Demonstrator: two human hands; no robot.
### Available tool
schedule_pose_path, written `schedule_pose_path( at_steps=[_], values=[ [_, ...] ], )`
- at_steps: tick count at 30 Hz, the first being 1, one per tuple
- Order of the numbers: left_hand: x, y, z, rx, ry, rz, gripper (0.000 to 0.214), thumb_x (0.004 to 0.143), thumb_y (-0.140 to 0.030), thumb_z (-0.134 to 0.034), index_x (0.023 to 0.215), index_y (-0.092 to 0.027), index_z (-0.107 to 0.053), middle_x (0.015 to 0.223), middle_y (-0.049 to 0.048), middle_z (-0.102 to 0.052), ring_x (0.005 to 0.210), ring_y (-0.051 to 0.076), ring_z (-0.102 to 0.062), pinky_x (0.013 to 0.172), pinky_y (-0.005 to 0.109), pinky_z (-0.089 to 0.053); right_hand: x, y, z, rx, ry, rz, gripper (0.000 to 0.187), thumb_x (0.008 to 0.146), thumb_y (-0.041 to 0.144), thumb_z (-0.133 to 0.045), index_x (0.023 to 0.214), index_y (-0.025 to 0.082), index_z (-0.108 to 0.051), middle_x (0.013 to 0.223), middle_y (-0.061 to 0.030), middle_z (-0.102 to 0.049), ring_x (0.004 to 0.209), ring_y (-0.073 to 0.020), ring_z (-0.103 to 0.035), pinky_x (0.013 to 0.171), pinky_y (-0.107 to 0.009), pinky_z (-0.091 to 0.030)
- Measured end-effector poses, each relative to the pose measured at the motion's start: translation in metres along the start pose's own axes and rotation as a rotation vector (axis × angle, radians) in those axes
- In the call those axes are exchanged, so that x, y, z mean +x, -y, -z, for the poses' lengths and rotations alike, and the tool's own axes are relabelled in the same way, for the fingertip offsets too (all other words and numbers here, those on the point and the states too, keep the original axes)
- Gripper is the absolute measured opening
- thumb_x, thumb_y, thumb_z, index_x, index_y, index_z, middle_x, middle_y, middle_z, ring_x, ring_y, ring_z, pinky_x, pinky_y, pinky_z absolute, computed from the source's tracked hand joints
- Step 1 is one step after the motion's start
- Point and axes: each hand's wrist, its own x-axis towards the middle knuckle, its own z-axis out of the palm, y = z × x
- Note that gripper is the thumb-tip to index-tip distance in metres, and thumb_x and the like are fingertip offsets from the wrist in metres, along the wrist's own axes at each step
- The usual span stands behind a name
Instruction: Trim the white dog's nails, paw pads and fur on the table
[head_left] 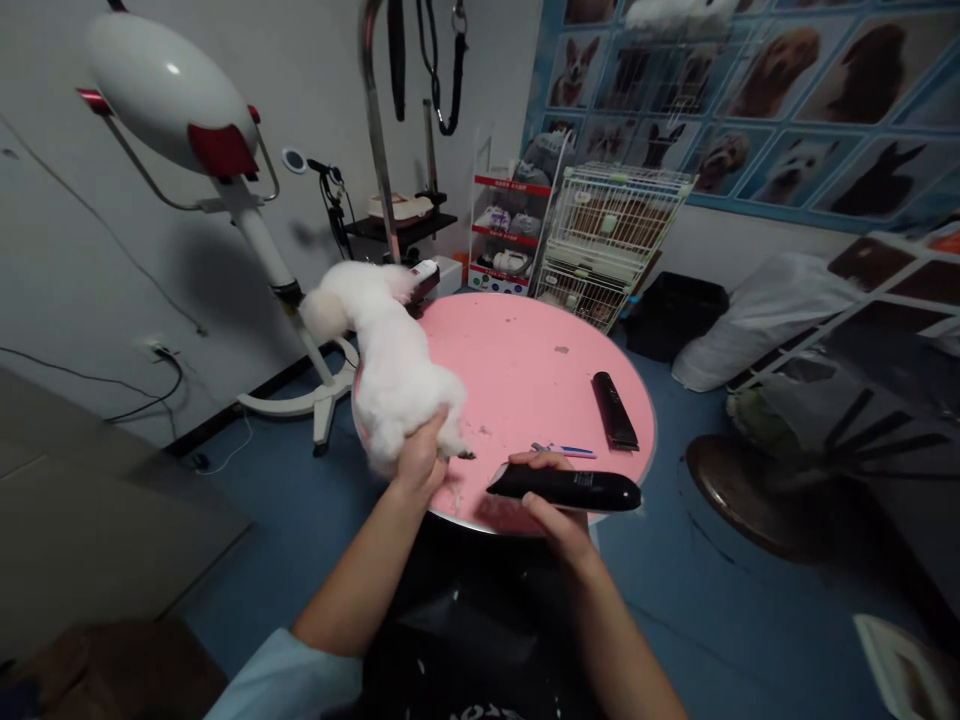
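While the left hand (pixel 420 462) grips the white dog's (pixel 390 365) hindquarters on the pink surface (pixel 525 370), the right hand (pixel 556 510) clasps black clippers (pixel 566 489).

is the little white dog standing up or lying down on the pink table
Standing. The white dog is up on its legs at the pink table's left edge, rear toward the camera, with the left hand gripping a hind leg.
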Motion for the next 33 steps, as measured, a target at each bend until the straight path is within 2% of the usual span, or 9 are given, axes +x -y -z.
schedule_pose_path(
  at_steps=[3,8,13,18,21,24,26,29,33],
  values=[
    [-0.009,-0.009,0.000,0.031,-0.007,-0.143,0.012,0.084,-0.017,-0.062,0.090,-0.014,-0.052,0.072,0.0005,-0.062,0.041,0.004,-0.045,0.037,0.013,-0.031,0.006,-0.008,-0.009,0.139,-0.016,-0.087,0.030,0.075,0.035,-0.070,0.099,0.024,-0.055,0.103,-0.0068,-0.070,0.093,-0.0251,-0.067,0.078,-0.042,-0.056],
    [-0.014,-0.020,0.005,0.032,0.075,-0.012,0.010,0.093,-0.017,-0.047,0.086,-0.012,-0.052,0.065,-0.0002,-0.058,0.038,0.001,-0.032,0.036,0.012,-0.024,0.026,-0.004,-0.034,0.271,-0.087,-0.166,0.026,0.074,0.032,-0.067,0.096,0.022,-0.056,0.100,-0.0057,-0.072,0.066,-0.0150,-0.061,0.055,-0.028,-0.051],
    [-0.009,-0.020,0.022,0.099,0.182,0.147,0.023,0.095,-0.024,-0.045,0.087,-0.009,-0.059,0.043,-0.0065,-0.030,0.038,0.004,-0.023,0.038,0.013,-0.023,0.041,0.007,-0.050,0.297,-0.009,-0.250,0.026,0.070,0.025,-0.071,0.092,0.021,-0.058,0.098,-0.0034,-0.072,0.058,-0.0109,-0.056,0.050,-0.024,-0.046],
    [-0.002,-0.017,0.037,0.093,0.334,0.188,0.019,0.081,-0.031,-0.064,0.080,-0.013,-0.059,0.042,-0.0099,-0.015,0.038,0.003,-0.010,0.034,0.012,-0.017,0.047,-0.002,-0.054,0.422,-0.012,-0.332,0.024,0.068,0.028,-0.071,0.088,0.020,-0.059,0.090,-0.0032,-0.073,0.051,-0.0095,-0.052,0.044,-0.021,-0.041],
    [0.003,-0.014,0.044,0.088,0.385,0.190,0.026,0.069,-0.032,-0.073,0.074,-0.016,-0.054,0.043,-0.0120,-0.005,0.038,0.002,-0.003,0.032,0.011,-0.010,0.048,-0.011,-0.057,0.537,-0.016,-0.440,0.021,0.068,0.032,-0.069,0.082,0.018,-0.060,0.078,-0.0029,-0.073,0.042,-0.0071,-0.044,0.035,-0.019,-0.031],
    [0.007,-0.011,0.048,0.089,0.412,0.174,0.031,0.063,-0.032,-0.076,0.070,-0.017,-0.050,0.043,-0.0124,-0.007,0.039,0.001,0.000,0.031,0.012,-0.007,0.045,-0.017,-0.061,0.625,-0.108,-0.499,0.023,0.070,0.036,-0.069,0.080,0.018,-0.059,0.076,-0.0033,-0.074,0.038,-0.0051,-0.038,0.034,-0.018,-0.030],
    [0.011,-0.010,0.051,0.082,0.426,0.151,0.034,0.059,-0.033,-0.077,0.069,-0.018,-0.047,0.042,-0.0123,-0.010,0.039,0.000,0.000,0.031,0.013,-0.006,0.040,-0.019,-0.064,0.643,-0.091,-0.516,0.027,0.068,0.038,-0.072,0.082,0.018,-0.058,0.077,-0.0038,-0.074,0.036,-0.0050,-0.036,0.033,-0.019,-0.030],
    [0.016,-0.010,0.052,0.058,0.445,0.115,0.043,0.052,-0.034,-0.082,0.068,-0.018,-0.045,0.042,-0.0122,-0.014,0.037,-0.001,-0.001,0.030,0.012,-0.007,0.029,-0.021,-0.066,0.639,-0.160,-0.480,0.031,0.071,0.043,-0.072,0.084,0.020,-0.056,0.076,-0.0029,-0.073,0.034,-0.0046,-0.033,0.031,-0.019,-0.026],
    [0.016,-0.012,0.045,0.059,0.511,0.104,0.049,0.051,-0.039,-0.085,0.067,-0.019,-0.043,0.041,-0.0119,-0.018,0.036,0.001,-0.005,0.030,0.014,-0.008,0.012,-0.023,-0.067,0.507,-0.282,-0.363,0.032,0.077,0.044,-0.071,0.090,0.022,-0.053,0.086,-0.0026,-0.074,0.041,-0.0071,-0.046,0.037,-0.021,-0.037]
  ],
)
